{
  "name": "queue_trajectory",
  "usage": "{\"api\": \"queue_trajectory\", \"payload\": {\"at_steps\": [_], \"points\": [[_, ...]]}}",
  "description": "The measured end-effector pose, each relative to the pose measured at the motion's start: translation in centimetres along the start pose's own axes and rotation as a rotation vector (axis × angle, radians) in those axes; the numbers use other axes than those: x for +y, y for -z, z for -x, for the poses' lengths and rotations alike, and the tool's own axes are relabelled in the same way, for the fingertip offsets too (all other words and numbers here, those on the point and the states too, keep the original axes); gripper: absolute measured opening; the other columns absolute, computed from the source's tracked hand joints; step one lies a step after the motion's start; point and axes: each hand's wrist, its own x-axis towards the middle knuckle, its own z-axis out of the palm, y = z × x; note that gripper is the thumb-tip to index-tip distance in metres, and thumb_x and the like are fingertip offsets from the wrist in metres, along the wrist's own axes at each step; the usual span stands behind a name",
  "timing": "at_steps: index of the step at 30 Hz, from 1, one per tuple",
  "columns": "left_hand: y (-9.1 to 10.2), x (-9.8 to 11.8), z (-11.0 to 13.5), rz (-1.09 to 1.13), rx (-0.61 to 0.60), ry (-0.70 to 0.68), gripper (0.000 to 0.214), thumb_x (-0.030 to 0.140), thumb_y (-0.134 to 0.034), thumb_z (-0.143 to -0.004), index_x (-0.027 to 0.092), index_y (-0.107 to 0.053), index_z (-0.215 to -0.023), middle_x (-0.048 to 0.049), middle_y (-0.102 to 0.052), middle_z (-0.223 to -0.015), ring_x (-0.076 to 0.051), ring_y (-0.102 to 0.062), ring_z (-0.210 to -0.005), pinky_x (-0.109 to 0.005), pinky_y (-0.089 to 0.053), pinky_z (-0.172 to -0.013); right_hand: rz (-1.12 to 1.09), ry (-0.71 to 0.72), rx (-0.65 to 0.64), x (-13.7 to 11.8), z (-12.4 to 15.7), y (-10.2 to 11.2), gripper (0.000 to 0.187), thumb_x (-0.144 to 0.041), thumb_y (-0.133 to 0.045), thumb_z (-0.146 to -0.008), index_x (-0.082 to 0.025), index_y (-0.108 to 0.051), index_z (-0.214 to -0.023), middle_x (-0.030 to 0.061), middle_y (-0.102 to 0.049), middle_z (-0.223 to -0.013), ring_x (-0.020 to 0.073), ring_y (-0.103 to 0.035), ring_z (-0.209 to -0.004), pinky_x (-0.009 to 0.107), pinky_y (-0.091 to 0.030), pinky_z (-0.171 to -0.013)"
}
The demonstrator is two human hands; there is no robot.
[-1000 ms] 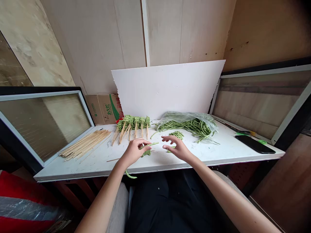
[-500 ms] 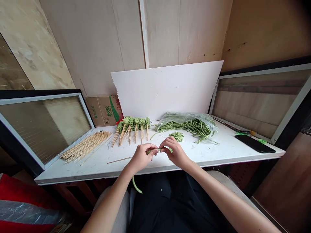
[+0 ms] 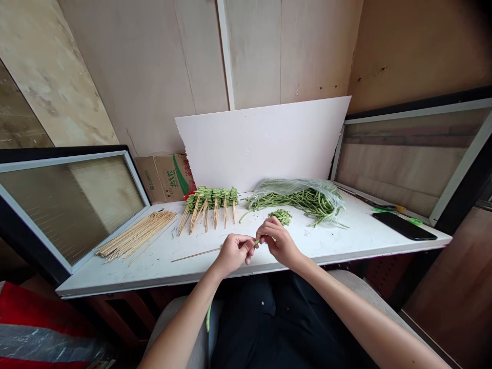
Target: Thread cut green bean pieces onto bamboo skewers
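Over the front edge of the white table, my left hand [image 3: 237, 252] and my right hand [image 3: 277, 239] meet, both closed on a long green bean [image 3: 257, 241]. Most of the bean is hidden by fingers; its tail hangs down behind my left forearm. A single bamboo skewer [image 3: 196, 254] lies flat just left of my left hand. Beyond my right hand is a small pile of cut bean pieces [image 3: 282, 216]. Bean skewers [image 3: 213, 196] are stacked farther back, sticks pointing toward me.
A clear plastic bag of long beans [image 3: 303, 200] lies at the back right. Loose bamboo skewers [image 3: 136, 233] are heaped at left. A black phone [image 3: 404, 226] rests near the right end. A white board [image 3: 261, 143] and a cardboard box [image 3: 163, 177] stand behind; framed panels flank the table.
My left hand has moved right, closer to my right hand, so less bean shows between them. The hanging tail has shifted slightly left and down.
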Motion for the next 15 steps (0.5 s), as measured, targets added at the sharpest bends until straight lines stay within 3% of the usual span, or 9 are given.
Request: {"api": "queue_trajectory", "payload": {"at_steps": [7,11,15], "points": [[0.77,-0.39,-0.47,0.171,0.137,0.061,0.056,0.066,-0.072,-0.089,0.010,-0.070,-0.083,-0.0017,-0.061,-0.066,-0.004,-0.035,-0.045,-0.022,-0.025,-0.046,0.103,0.075,0.037,-0.16,-0.33,0.62,0.019,-0.019,-0.070,-0.099,-0.029,-0.075,-0.115,0.0061,-0.073,-0.090,0.0244,-0.058,-0.087,0.043,-0.051,-0.081],[0.88,-0.32,-0.41,0.156,0.112,0.066,0.056,0.063,-0.078,-0.086,0.010,-0.073,-0.105,-0.0035,-0.067,-0.068,-0.005,-0.037,-0.047,-0.021,-0.029,-0.047,0.143,0.096,0.049,-0.06,-0.25,0.73,0.015,-0.020,-0.072,-0.098,-0.028,-0.076,-0.110,0.0058,-0.072,-0.087,0.0241,-0.057,-0.086,0.042,-0.051,-0.081],[0.53,-0.27,-0.15,0.051,0.118,0.026,0.047,0.055,-0.079,-0.088,0.012,-0.075,-0.103,-0.0074,-0.073,-0.077,-0.008,-0.047,-0.051,-0.023,-0.038,-0.051,0.145,0.077,0.012,-0.03,-0.18,0.76,0.014,-0.014,-0.066,-0.099,-0.026,-0.073,-0.103,0.0063,-0.071,-0.089,0.0245,-0.056,-0.089,0.043,-0.050,-0.083]]}}
